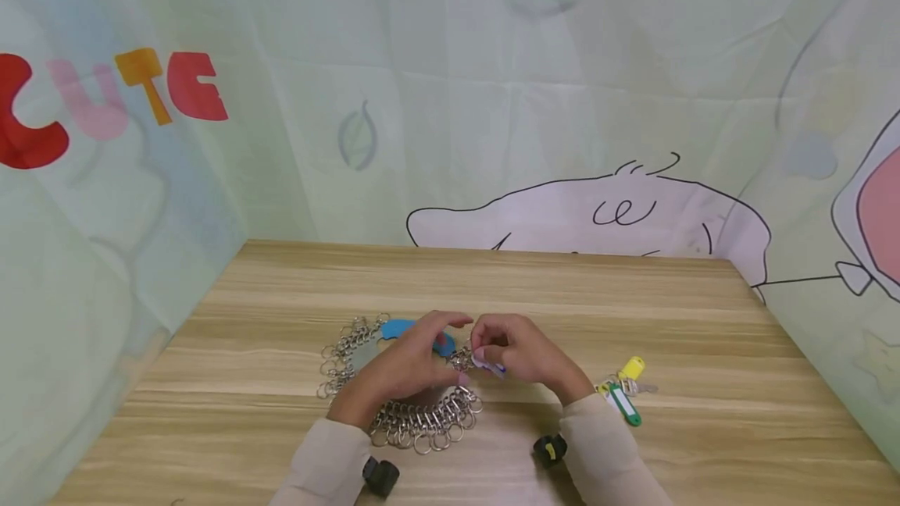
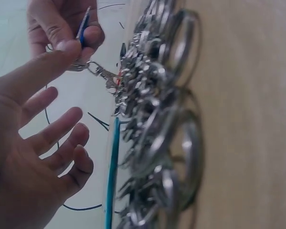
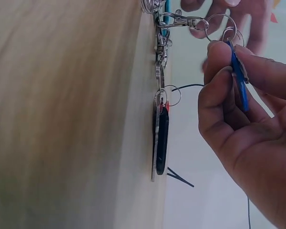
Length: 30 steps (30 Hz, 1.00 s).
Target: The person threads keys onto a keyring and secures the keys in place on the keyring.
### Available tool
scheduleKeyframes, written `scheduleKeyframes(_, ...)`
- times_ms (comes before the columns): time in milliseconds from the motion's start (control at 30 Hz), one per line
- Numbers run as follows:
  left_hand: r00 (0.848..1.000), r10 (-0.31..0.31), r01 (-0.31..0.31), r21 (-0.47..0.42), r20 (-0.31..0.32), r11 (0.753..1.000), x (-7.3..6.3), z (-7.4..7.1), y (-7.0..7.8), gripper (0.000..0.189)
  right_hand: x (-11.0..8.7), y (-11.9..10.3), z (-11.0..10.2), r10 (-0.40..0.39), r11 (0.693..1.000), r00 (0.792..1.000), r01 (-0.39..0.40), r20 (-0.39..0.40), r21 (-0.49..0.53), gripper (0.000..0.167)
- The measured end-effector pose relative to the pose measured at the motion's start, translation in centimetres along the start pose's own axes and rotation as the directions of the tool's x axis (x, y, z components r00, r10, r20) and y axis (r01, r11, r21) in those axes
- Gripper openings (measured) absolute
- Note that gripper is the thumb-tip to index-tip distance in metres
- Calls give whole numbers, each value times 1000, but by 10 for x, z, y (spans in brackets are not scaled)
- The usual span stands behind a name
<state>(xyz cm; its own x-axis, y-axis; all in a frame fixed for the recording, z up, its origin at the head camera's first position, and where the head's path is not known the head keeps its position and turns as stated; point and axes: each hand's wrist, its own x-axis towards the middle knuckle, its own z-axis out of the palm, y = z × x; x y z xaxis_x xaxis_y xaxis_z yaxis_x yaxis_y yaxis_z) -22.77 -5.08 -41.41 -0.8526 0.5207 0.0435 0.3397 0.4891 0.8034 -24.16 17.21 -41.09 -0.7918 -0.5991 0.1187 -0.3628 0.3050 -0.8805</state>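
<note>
My right hand point(image 1: 516, 350) pinches a blue key tag point(image 3: 239, 78) between thumb and fingers, with a flat metal key beside it. From the tag's top, a split ring point(image 3: 221, 26) links to a metal swivel clasp point(image 3: 181, 21). My left hand point(image 1: 401, 365) reaches over the ring of clasps with its fingers spread and loosely bent. In the left wrist view, one left finger point(image 2: 43, 71) overlaps the right hand close to the tag. Many silver clasps with split rings point(image 1: 425, 424) lie in a loop under the left hand, which hides part of them.
A blue flat piece point(image 1: 399, 328) lies by the clasps at the far side. To the right are a yellow key tag point(image 1: 633, 368), a green key tag point(image 1: 624, 404) and a key point(image 1: 641, 388). A printed curtain point(image 1: 450, 100) stands behind the wooden table point(image 1: 295, 279).
</note>
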Motion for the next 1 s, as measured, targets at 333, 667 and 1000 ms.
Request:
scheduleKeyframes(333, 997, 57, -59, 37, 42, 998, 0, 2, -4, 44, 0, 4, 1, 47, 993, 999, -48, 11, 105, 8)
scheduleKeyframes(667, 997, 68, -68, 36, 20, 997, 2, 2, -5, 27, 2, 8, 2, 78, 980, 996, -85, 47, 180, 9)
scheduleKeyframes(1000, 994, 104, -104, 70, 17, 992, 3, 2, -7, 24, 1, -2, 2, 13, 1000, 999, -14, 41, 19, 13)
